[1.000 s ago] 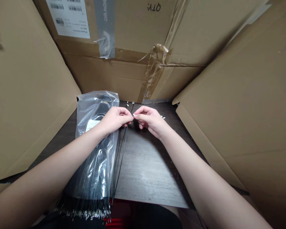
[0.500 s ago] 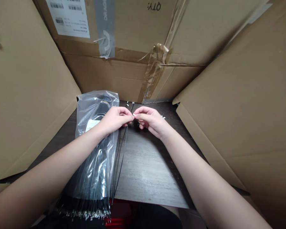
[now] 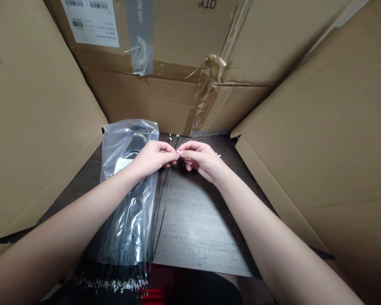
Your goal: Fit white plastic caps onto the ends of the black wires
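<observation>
Head view: left hand (image 3: 152,159) and right hand (image 3: 203,162), grips clamped on thin black wires (image 3: 164,190) running from the plastic bag (image 3: 130,216) on the surface (image 3: 197,228), holding the tips up within easy reach.

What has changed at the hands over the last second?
Very little. The head view has tipped slightly, so the cardboard box sits a bit higher in the frame. The left hand and right hand show no clear move: their fingertips still meet at a small pale wire tip, nothing taken or let go. The plastic bag of black wires stays on the dark table.
</observation>
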Demonstrator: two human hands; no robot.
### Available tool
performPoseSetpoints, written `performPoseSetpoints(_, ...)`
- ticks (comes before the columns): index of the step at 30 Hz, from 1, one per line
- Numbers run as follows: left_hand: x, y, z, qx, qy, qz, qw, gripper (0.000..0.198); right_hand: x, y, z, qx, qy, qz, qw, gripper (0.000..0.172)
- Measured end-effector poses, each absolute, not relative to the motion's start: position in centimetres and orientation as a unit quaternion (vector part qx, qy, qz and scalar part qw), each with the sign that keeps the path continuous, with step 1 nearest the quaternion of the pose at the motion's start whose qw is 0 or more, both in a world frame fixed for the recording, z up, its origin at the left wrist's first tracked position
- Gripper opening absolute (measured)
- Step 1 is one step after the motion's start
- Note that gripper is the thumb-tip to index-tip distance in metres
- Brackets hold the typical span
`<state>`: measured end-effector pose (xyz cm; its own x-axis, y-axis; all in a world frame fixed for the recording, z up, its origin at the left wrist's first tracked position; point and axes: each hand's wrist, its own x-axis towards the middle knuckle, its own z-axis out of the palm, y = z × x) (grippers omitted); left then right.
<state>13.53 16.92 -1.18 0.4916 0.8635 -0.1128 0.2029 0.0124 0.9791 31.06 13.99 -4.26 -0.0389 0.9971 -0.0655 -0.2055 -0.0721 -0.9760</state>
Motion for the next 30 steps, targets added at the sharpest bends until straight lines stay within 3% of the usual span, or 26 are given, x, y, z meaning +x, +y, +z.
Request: performPoseSetpoints(30, 13.63, 17.01, -1.31, 0.629, 0.408, 0.306, 0.586, 0.006, 30.84, 13.9, -4.02, -0.46, -0.446, 0.564, 0.521, 0.031)
